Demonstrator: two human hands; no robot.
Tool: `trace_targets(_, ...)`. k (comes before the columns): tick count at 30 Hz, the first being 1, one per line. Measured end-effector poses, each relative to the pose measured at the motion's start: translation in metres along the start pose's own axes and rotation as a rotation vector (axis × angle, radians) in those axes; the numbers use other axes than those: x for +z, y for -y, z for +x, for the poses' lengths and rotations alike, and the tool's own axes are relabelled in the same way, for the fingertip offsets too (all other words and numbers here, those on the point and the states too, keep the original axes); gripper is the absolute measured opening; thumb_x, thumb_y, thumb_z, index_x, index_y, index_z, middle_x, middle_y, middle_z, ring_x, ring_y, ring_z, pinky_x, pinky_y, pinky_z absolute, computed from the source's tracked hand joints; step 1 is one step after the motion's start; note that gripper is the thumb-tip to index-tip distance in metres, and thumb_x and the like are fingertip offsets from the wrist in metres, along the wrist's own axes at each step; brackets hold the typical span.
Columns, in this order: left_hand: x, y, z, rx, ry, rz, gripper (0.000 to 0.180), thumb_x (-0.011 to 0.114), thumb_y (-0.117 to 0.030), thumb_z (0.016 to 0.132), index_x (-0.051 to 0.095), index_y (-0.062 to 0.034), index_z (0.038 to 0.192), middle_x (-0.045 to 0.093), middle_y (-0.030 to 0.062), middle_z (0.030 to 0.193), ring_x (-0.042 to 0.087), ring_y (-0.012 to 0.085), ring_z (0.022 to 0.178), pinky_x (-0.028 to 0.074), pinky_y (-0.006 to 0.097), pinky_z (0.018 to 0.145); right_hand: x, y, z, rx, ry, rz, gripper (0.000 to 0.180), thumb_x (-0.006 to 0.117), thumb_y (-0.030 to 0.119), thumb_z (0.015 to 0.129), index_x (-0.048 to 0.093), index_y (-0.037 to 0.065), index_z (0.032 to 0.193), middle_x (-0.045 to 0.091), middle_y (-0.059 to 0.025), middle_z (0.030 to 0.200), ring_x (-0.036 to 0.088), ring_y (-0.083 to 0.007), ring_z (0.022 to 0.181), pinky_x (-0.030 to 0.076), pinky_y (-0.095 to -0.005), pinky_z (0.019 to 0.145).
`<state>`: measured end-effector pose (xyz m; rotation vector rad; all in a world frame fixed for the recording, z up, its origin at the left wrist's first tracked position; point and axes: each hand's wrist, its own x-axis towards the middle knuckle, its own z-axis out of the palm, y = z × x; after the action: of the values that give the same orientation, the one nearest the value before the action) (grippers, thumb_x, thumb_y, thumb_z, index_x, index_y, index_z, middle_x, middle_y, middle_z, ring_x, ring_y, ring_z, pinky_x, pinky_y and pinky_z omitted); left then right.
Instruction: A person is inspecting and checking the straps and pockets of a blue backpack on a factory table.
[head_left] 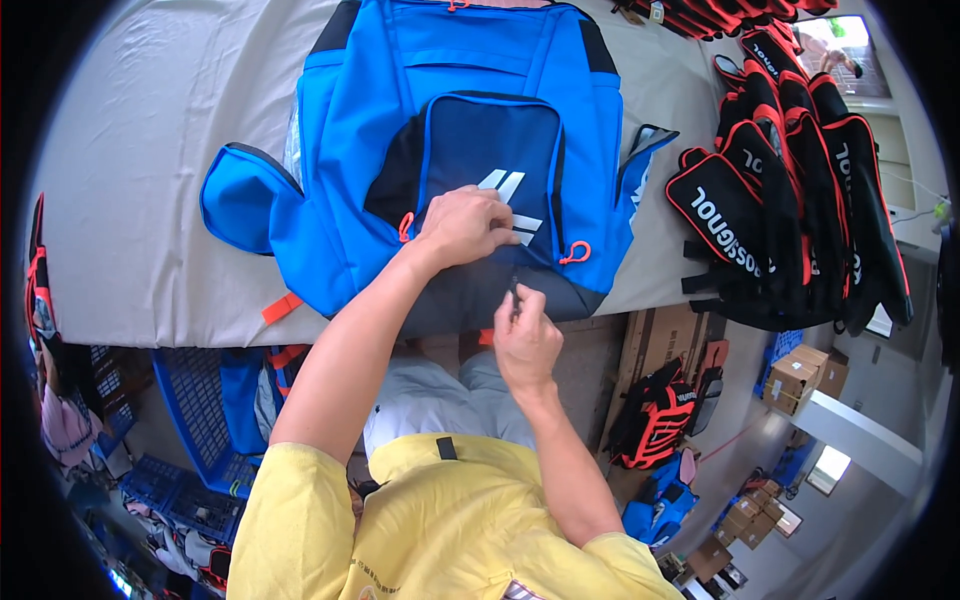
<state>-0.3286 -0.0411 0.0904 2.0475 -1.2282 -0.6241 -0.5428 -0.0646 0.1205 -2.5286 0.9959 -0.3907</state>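
Observation:
A bright blue backpack point(340, 190) lies front side up on the cloth-covered table before me. On its dark front pocket point(488, 135) are white slanted stripes point(501, 184) and orange zip-pull loops, one of them a right-hand loop point(576, 252). My left hand point(466, 226) rests on the lower part of this pocket, fingers curled and pinched by the stripes; what they grip, if anything, is hidden. Close to the bag's dark bottom panel point(440, 300), my right hand point(528, 338) is closed around a small slim black tool point(515, 294), its kind unclear.
Black bags with orange piping point(760, 190) are piled on the right of the table point(150, 150). Left below its edge stands a blue plastic crate point(195, 410). A black-and-orange backpack point(655, 415) and cardboard boxes point(797, 377) are lower right.

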Motion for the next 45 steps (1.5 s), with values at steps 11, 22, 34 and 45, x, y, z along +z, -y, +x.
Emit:
trace_targets(11,0.001,0.005,-0.003,0.009,-0.017,-0.023,0.023,0.087,-0.038,0.089,0.087,-0.0160,0.095,0.078,0.0027,0.099,0.073,0.0305,0.106,0.058,0.047,0.087,-0.007,-0.007,0.004,0.128,0.041,0.184,0.019,0.071,0.021,0.108,0.069,0.006,0.119,0.081,-0.0198,0.090,0.080,-0.0400,0.080,0.063,-0.0492,0.070)
trace_targets(22,0.000,0.003,-0.001,0.001,-0.005,-0.030,0.023,0.087,-0.039,0.089,0.087,-0.0167,0.095,0.078,0.0024,0.100,0.072,0.0301,0.107,0.058,0.047,0.088,-0.018,-0.030,0.007,0.000,-0.003,0.146,0.016,0.074,0.015,0.105,0.069,0.005,0.116,0.080,-0.0150,0.088,0.080,-0.0366,0.077,0.062,-0.0453,0.068)
trace_targets(34,0.002,0.004,0.000,-0.007,0.006,-0.011,0.023,0.087,-0.038,0.088,0.087,-0.0159,0.094,0.078,0.0021,0.101,0.073,0.0299,0.106,0.058,0.046,0.087,0.001,0.001,0.002,-0.088,0.030,-0.019,0.022,0.076,0.012,0.100,0.067,0.004,0.118,0.077,-0.0164,0.084,0.078,-0.0371,0.078,0.062,-0.0478,0.066)
trace_targets(45,0.001,0.003,-0.001,-0.018,0.003,-0.032,0.023,0.088,-0.036,0.088,0.087,-0.0142,0.094,0.079,0.0034,0.099,0.073,0.0306,0.106,0.058,0.048,0.087,-0.013,-0.004,-0.015,0.300,0.161,0.606,0.032,0.067,0.015,0.112,0.062,0.001,0.141,0.081,-0.0133,0.096,0.080,-0.0212,0.083,0.062,-0.0349,0.075)
